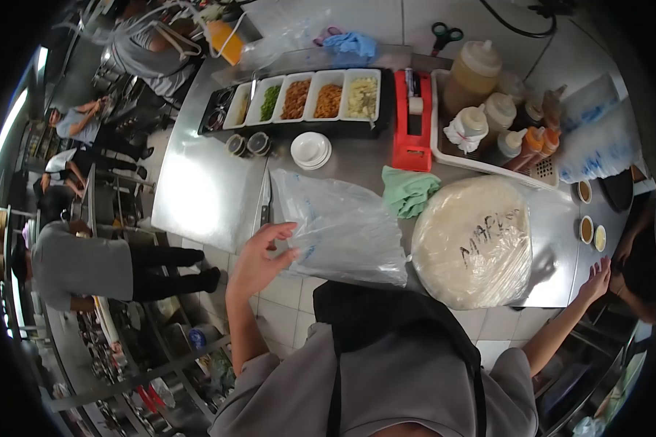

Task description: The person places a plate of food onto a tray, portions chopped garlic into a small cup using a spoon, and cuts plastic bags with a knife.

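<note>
My left hand (261,256) is open, thumb and fingers apart, at the left edge of a clear plastic bag (342,226). Whether its fingertips touch the bag I cannot tell. The bag lies flat on the steel table, and a knife (265,202) lies along its left side. Out to the right, my right hand (595,281) is held at the table's edge with its fingers extended and nothing visible in it. Small sauce cups (587,230) stand just beyond it. Between my hands sits a large round plastic-wrapped stack (474,244) with black handwriting on top.
Behind the bag stand food trays (297,98), small white dishes (310,149), a red tape dispenser (413,120) and a basket (444,149) of squeeze bottles. A green cloth (410,191) touches the wrapped stack. Several people work at left; another person's arm (638,240) is at right.
</note>
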{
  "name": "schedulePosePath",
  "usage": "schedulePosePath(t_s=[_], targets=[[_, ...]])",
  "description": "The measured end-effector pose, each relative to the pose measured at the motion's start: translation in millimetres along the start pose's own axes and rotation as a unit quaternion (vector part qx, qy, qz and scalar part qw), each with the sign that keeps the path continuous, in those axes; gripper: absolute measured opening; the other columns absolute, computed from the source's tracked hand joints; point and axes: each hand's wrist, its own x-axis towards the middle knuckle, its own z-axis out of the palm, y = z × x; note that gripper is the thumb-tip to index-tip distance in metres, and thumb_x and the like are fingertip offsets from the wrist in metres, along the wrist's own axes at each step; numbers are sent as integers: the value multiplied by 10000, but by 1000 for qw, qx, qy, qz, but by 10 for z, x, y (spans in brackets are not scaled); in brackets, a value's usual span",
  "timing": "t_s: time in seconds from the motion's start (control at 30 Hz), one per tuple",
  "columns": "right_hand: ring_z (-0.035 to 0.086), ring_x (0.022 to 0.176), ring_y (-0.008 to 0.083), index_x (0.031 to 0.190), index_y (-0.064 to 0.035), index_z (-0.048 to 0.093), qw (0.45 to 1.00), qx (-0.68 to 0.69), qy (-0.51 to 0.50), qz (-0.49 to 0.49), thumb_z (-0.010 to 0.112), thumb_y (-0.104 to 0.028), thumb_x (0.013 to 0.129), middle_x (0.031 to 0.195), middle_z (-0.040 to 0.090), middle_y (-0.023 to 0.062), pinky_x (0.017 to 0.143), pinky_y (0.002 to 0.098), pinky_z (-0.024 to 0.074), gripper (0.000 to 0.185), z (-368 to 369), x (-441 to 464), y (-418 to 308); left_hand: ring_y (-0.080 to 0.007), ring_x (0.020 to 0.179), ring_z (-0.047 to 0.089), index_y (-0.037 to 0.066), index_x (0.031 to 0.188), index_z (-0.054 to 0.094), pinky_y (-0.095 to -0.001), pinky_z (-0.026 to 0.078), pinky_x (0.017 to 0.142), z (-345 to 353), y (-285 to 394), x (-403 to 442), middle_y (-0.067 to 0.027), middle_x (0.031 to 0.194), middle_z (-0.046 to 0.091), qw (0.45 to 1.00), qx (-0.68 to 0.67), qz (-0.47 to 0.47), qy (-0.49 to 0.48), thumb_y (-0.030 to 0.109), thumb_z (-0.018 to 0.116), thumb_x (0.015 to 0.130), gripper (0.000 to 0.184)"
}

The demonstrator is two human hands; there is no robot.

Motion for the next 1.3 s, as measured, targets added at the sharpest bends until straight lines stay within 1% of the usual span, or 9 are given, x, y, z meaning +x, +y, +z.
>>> schedulePosePath(t_s=[0.1, 0.27, 0.43, 0.6, 0.73, 1.0, 1.1, 1.23, 1.3], targets=[[508, 786, 69, 1102, -36, 617, 992, -10, -126, -13, 556, -266, 916, 978, 605, 16, 647, 218, 398, 301, 514, -738, -508, -275, 1115, 494, 96, 1212, 532, -367, 404, 897, 54, 101, -116, -100, 1188, 515, 990, 69, 119, -44, 149, 744, 707, 550], [558, 687, 96, 903, -26, 623, 944, -107, -311, -20, 525, -297, 924, 752, 587, 21, 625, 242, 453, 289, 1414, -1828, -1058, -324, 1270, 358, 114, 1244, 477, -453, 305, 1002, 273, -145, -122, -108, 1296, 443, 984, 154, 75, -54, 160, 754, 682, 628], [543, 615, 128, 911, -12, 600, 969, -14, -205, 138, 531, -318, 917, 725, 583, 38, 577, 270, 464, 314, 1471, -1828, -699, -342, 1288, 337, 104, 1185, 481, -476, 291, 1007, 325, -284, -19, -122, 1319, 431, 985, 114, 114, -58, 145, 708, 727, 513], [571, 884, 257, 1185, 20, 436, 944, 238, 13, 230, 483, -136, 922, 1040, 544, 174, 770, 340, 510, 310, 1065, -975, 241, -369, 1283, 333, 96, 1187, 470, -481, 284, 1017, 316, -281, 10, -156, 1314, 427, 984, 128, 106, -62, 115, 657, 760, 466], [537, 1068, 352, 1366, 17, 205, 944, 265, 59, 186, 403, -55, 919, 1308, 385, 238, 835, 409, 514, 494, 1116, -617, 362, -384, 1279, 330, 80, 1203, 453, -476, 278, 1025, 352, -276, 18, -179, 1308, 425, 984, 128, 112, -58, 104, 635, 770, 470], [464, 1191, 302, 1381, -65, 222, 940, 265, 28, 215, 409, -106, 941, 1401, 340, 108, 882, 409, 486, 479, 1152, -310, 361, -396, 1260, 342, 59, 1223, 444, -462, 281, 1028, 399, -253, -48, -190, 1299, 424, 986, 122, 107, -41, 91, 619, 781, 477], [478, 1172, 328, 1432, -72, 89, 941, 295, 12, 168, 384, -107, 947, 1427, 292, 108, 895, 450, 474, 569, 1123, -207, 437, -397, 1260, 342, 61, 1227, 449, -459, 290, 1023, 452, -261, -63, -189, 1299, 423, 983, 133, 115, -45, 87, 622, 779, 481], [424, 1231, 329, 1393, -75, 156, 935, 300, -2, 189, 442, -93, 927, 1412, 307, 132, 966, 457, 436, 548, 1057, -195, 478, -388, 1264, 342, 71, 1227, 457, -452, 305, 1014, 528, -265, -73, -175, 1309, 420, 980, 134, 135, -56, 79, 645, 760, 503], [473, 1168, 323, 1413, -74, 179, 938, 293, -9, 187, 485, -124, 916, 1360, 388, 127, 885, 426, 477, 585, 974, -202, 522, -378, 1262, 352, 77, 1217, 468, -443, 310, 1012, 555, -237, -83, -165, 1303, 432, 980, 141, 126, -56, 75, 659, 745, 510]])
